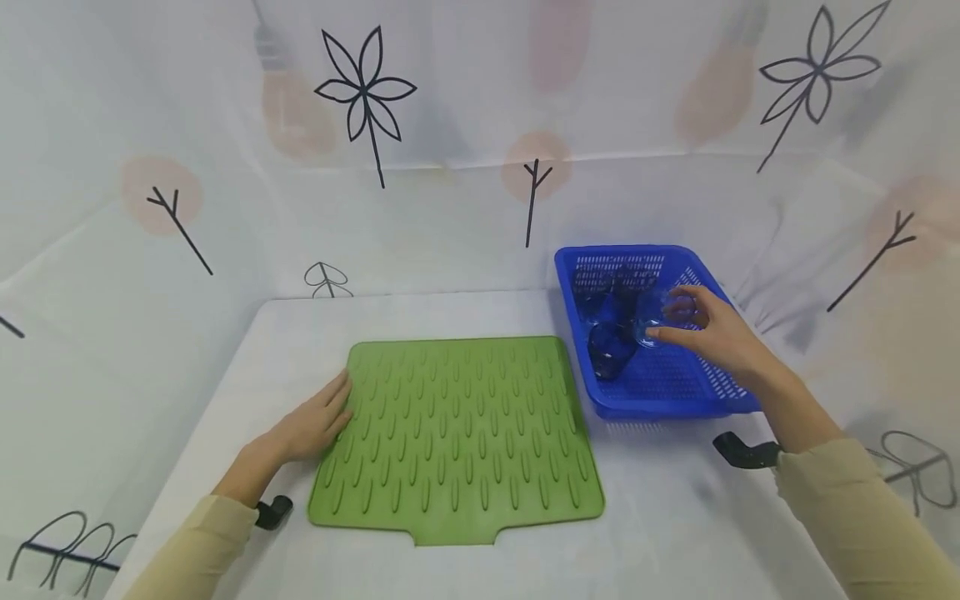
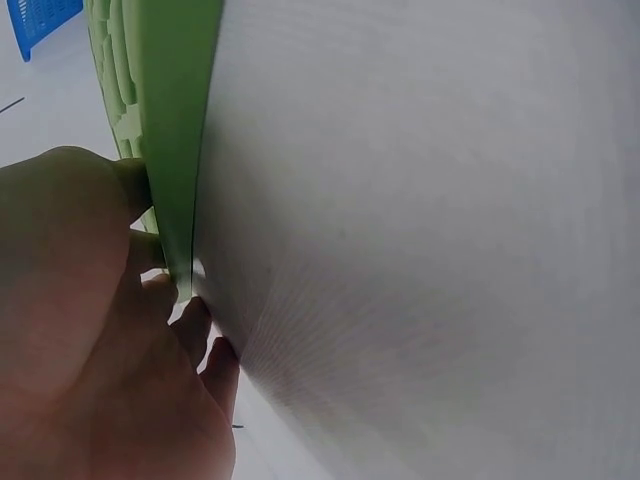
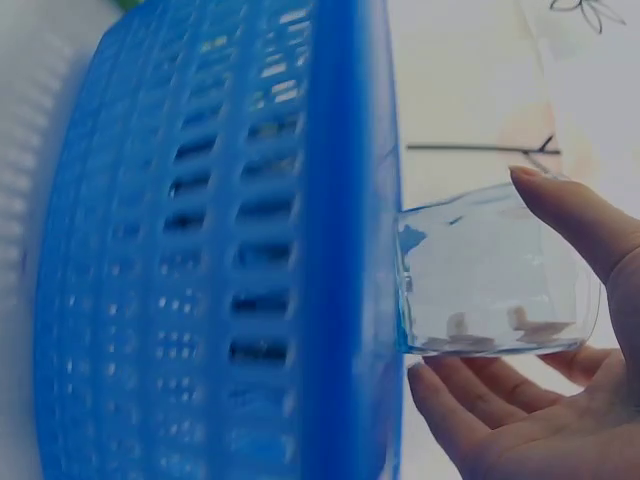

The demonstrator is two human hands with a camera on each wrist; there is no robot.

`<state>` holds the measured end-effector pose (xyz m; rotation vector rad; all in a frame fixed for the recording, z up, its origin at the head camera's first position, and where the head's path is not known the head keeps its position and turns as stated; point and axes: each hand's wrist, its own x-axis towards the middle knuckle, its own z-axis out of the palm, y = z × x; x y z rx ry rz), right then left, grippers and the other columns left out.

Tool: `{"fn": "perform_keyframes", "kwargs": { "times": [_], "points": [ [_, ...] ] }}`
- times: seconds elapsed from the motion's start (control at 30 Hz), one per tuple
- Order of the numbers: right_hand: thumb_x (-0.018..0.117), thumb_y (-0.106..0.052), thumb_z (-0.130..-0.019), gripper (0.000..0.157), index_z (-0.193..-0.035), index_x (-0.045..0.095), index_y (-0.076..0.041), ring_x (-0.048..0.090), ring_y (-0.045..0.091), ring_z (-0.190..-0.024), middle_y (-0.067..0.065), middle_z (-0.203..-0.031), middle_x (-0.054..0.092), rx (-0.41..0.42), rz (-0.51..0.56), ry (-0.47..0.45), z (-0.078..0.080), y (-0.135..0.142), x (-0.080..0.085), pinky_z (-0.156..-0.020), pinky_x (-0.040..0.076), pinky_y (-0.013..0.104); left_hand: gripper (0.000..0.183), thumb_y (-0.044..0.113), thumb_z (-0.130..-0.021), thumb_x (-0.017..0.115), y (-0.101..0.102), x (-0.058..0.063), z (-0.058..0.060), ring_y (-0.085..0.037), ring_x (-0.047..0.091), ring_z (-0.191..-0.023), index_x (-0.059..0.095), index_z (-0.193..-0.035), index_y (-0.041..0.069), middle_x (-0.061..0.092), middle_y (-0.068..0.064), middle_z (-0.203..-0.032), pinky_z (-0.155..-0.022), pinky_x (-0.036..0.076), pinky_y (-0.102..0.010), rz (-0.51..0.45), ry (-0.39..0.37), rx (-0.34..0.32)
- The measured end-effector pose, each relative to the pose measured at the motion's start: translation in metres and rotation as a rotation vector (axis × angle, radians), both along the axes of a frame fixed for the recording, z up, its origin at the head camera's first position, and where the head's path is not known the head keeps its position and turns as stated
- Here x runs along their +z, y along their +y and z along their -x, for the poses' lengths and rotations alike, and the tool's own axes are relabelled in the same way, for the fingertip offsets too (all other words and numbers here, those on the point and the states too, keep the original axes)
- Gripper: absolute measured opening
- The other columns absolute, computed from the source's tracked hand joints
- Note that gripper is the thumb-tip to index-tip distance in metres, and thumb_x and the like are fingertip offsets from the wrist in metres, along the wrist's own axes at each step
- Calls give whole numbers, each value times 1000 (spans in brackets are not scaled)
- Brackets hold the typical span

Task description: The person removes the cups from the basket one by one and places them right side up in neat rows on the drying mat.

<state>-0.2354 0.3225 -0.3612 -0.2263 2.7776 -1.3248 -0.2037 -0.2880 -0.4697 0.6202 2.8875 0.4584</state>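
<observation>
A green mat with rows of raised ridges [image 1: 457,433] lies on the white table. At its left edge rests my left hand [image 1: 311,421]; its fingertips touch the rim of the mat, and the left wrist view shows the fingers [image 2: 190,330] along that edge. Over the blue plastic basket [image 1: 660,410], my right hand [image 1: 720,333] grips a clear drinking glass [image 1: 651,321] between thumb and fingers. The right wrist view shows this glass [image 3: 480,275] lying sideways in the hand, its far end partly hidden behind the basket's rim.
Inside the basket, on its left side, are more glasses, one a dark one [image 1: 611,350]; those behind it are hard to make out. White cloth with printed flowers [image 1: 364,90] hangs behind and beside the table.
</observation>
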Motion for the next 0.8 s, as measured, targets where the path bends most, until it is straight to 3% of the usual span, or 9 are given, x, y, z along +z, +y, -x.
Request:
{"fn": "perform_keyframes", "kwargs": {
  "times": [0.1,0.3,0.37,0.6,0.8],
  "points": [
    [74,-34,-96,84,-158,26,-4,49,38,-134,22,-149,46,-5,9,7,-3,-7,5,-95,49,33,61,20,-110,43,1,-2,1,-46,19,-152,21,-156,-14,11,-29,-167,-124,21,-57,-3,6,-3],
    [75,-35,-95,85,-158,26,-5,48,41,-136,24,-146,48,18,31,9,-8,-25,12,-104,46,58,62,19,-110,43,1,-2,1,-48,18,-152,20,-156,-14,10,-30,-167,-124,20,-58,-13,-8,-3],
    [75,-36,-95,86,-158,26,-5,48,41,-135,24,-144,50,27,41,19,-11,-32,15,-104,44,62,61,18,-110,43,0,-2,1,-47,17,-153,19,-156,-14,9,-29,-167,-125,20,-58,-19,-8,3],
    [77,-37,-93,82,-155,33,-5,55,33,-128,20,-139,55,33,52,44,-18,-52,17,-99,49,47,61,18,-110,43,1,-2,-4,-47,18,-152,20,-156,-14,10,-30,-167,-124,20,-57,-8,-22,1],
    [78,-41,-91,83,-154,35,-11,54,32,-132,16,-139,55,46,90,51,-16,-67,23,-101,47,53,59,15,-109,45,1,-1,-3,-48,19,-152,22,-154,-16,12,-31,-166,-124,21,-58,-17,11,-8]
  ]
}}
